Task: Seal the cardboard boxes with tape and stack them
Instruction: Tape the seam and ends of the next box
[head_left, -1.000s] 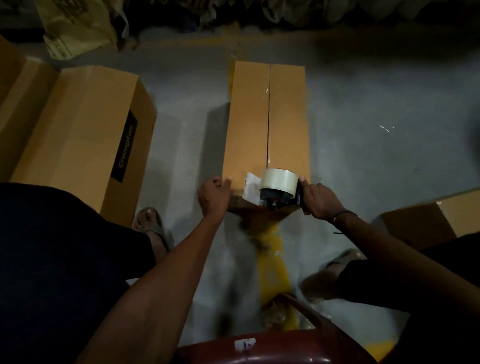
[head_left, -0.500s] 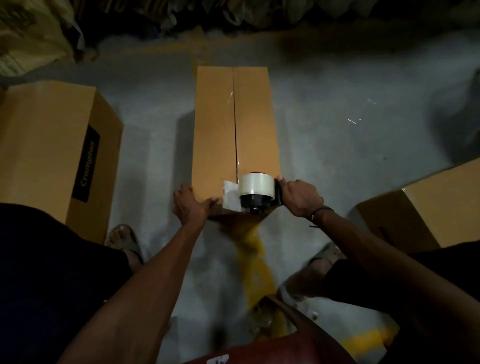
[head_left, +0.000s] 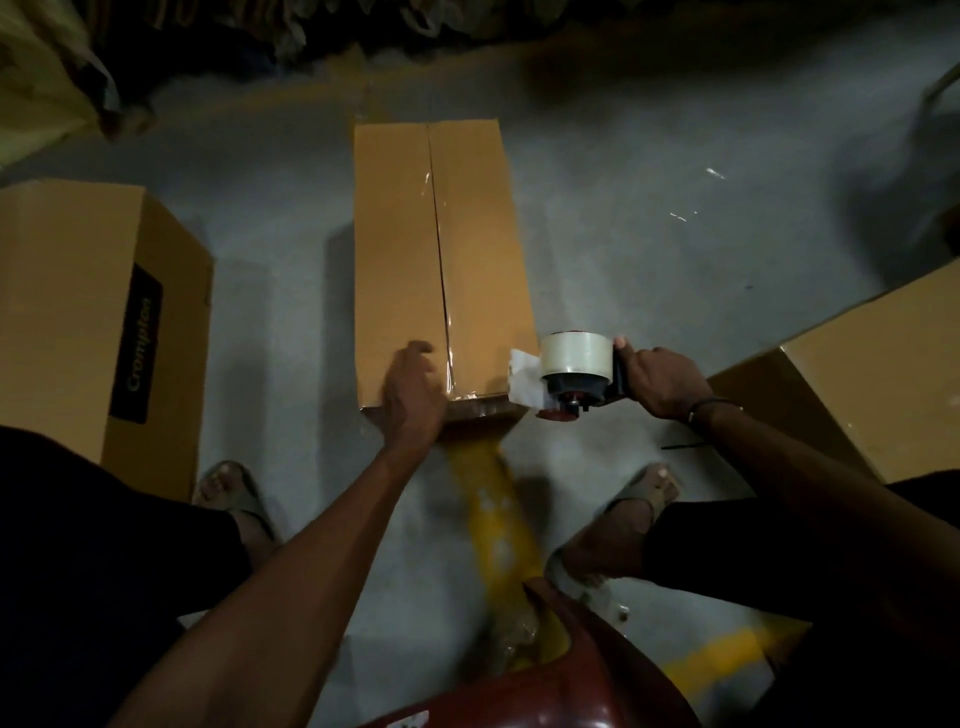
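Note:
A long brown cardboard box (head_left: 400, 249) lies on the floor in front of me, with clear tape shining along its centre seam. My left hand (head_left: 413, 392) presses flat on the box's near end, over the tape. My right hand (head_left: 657, 382) grips the handle of a tape dispenser (head_left: 571, 374) holding a roll of clear tape. The dispenser hangs just off the box's near right corner, a loose white tape end sticking out to its left.
A larger box with a black "Crompton" label (head_left: 93, 312) stands at the left. Another cardboard box (head_left: 872, 374) lies at the right. A red plastic stool (head_left: 545, 686) is right below me, over a yellow floor line (head_left: 488, 499). Sandalled feet flank the line.
The right hand has pulled the dispenser off the box's near end to the right. The left hand moved from the near left corner onto the taped seam.

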